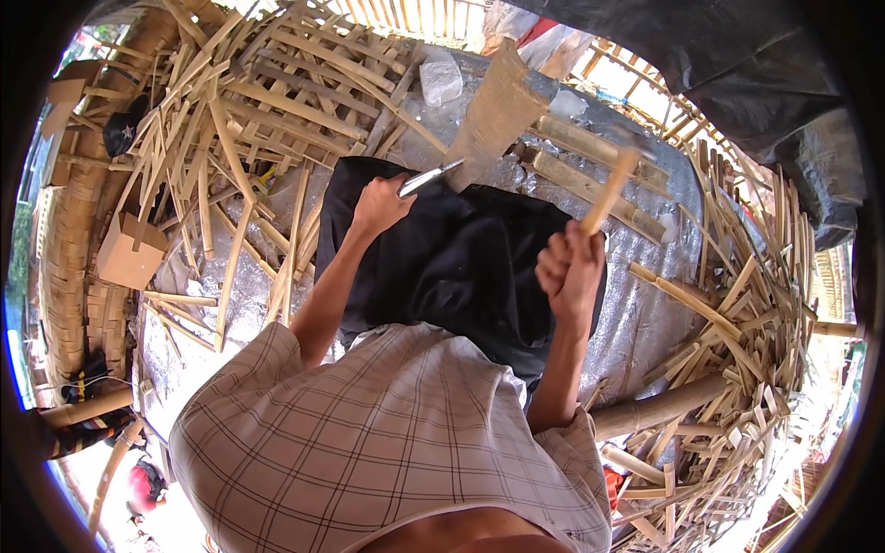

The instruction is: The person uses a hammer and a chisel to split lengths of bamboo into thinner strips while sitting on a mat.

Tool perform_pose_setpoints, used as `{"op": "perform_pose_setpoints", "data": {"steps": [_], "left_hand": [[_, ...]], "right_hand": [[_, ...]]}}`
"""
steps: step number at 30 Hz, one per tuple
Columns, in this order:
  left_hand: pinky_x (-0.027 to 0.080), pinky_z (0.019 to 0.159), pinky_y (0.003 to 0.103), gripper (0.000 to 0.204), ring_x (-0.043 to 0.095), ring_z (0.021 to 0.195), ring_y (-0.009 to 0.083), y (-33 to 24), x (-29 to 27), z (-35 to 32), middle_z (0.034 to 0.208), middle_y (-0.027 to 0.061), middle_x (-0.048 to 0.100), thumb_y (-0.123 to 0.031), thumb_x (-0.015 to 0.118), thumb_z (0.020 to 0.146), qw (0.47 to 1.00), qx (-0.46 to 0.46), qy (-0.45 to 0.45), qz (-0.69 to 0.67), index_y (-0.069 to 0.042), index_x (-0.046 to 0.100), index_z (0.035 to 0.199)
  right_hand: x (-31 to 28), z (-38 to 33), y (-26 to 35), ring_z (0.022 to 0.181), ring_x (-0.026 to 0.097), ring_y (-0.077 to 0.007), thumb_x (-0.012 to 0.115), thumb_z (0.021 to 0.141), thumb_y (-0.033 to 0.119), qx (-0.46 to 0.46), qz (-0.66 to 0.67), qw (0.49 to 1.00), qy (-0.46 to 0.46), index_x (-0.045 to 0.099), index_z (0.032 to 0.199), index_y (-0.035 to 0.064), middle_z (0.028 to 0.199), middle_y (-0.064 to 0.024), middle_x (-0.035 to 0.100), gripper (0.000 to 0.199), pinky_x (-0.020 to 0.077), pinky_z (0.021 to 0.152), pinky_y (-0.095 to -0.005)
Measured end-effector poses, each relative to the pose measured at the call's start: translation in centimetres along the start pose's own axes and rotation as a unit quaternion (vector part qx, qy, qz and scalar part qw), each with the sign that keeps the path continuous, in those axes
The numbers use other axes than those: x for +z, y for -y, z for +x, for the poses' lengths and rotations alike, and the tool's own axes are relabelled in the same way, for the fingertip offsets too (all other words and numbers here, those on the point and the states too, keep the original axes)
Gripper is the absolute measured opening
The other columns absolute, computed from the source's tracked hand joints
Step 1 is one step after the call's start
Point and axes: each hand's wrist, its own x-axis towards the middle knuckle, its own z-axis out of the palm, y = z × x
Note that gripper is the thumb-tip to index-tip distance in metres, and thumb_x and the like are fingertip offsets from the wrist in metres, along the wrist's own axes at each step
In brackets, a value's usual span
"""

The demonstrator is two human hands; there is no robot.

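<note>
My left hand is closed around a slim, shiny metal tool, possibly a chisel; its tip points right, toward the narrow lower end of a brown wooden slab. Whether the tip touches the slab I cannot tell. In my right hand is a hammer, gripped by its pale wooden handle and raised off to the right. Motion blurs the hammer's head. A black cloth covers my lap beneath both hands.
Split bamboo strips lie heaped at the far left, with more bamboo offcuts piled along the right. Two bamboo lengths lie beyond my right hand. A cardboard box stands at left. Black sheeting hangs at upper right.
</note>
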Motion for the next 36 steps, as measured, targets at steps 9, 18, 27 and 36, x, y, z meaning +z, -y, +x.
{"op": "perform_pose_setpoints", "data": {"steps": [9, 18, 27, 36], "left_hand": [[0.054, 0.073, 0.051, 0.024, 0.065, 0.085, 0.0471, -0.2, -0.5, 1.0, 0.082, 0.0279, 0.066, -0.019, 0.067, 0.085, 0.989, -0.086, -0.075, -0.097, 0.002, 0.069, 0.096], [0.058, 0.076, 0.049, 0.030, 0.069, 0.083, 0.0433, -0.3, 1.0, 0.5, 0.085, 0.0224, 0.071, -0.021, 0.074, 0.083, 0.999, -0.020, -0.038, -0.010, -0.005, 0.072, 0.108], [0.056, 0.082, 0.049, 0.033, 0.068, 0.091, 0.0430, -0.2, 0.6, -0.2, 0.093, 0.0220, 0.072, -0.020, 0.075, 0.081, 0.994, -0.060, -0.059, -0.063, -0.006, 0.071, 0.111], [0.058, 0.074, 0.052, 0.032, 0.069, 0.080, 0.0416, 1.1, 2.3, -0.2, 0.082, 0.0206, 0.070, -0.026, 0.074, 0.081, 0.998, 0.036, -0.029, 0.030, -0.013, 0.071, 0.110]], "right_hand": [[0.3, -0.7, 0.7, 0.042, 0.026, -0.0023, 0.059, 0.102, 0.017, 0.104, -0.144, 0.978, 0.109, 0.043, 0.091, 0.0123, 0.059, 0.0051, 0.030, 0.021, 0.0173, 0.034, -0.0213], [2.6, 3.4, -0.3, 0.044, 0.029, -0.0051, 0.057, 0.104, 0.019, 0.028, -0.062, 0.992, 0.103, 0.047, 0.096, 0.0143, 0.061, 0.0061, 0.031, 0.014, 0.0227, 0.035, -0.0226], [3.1, -2.2, -1.4, 0.042, 0.029, -0.0006, 0.058, 0.103, 0.012, 0.140, -0.154, 0.955, 0.212, 0.046, 0.100, 0.0119, 0.062, 0.0063, 0.032, 0.013, 0.0223, 0.034, -0.0203], [3.0, 1.1, 4.4, 0.041, 0.031, -0.0031, 0.057, 0.104, 0.018, -0.032, -0.030, 0.995, 0.087, 0.044, 0.094, 0.0134, 0.058, 0.0060, 0.032, 0.018, 0.0207, 0.033, -0.0211]]}}
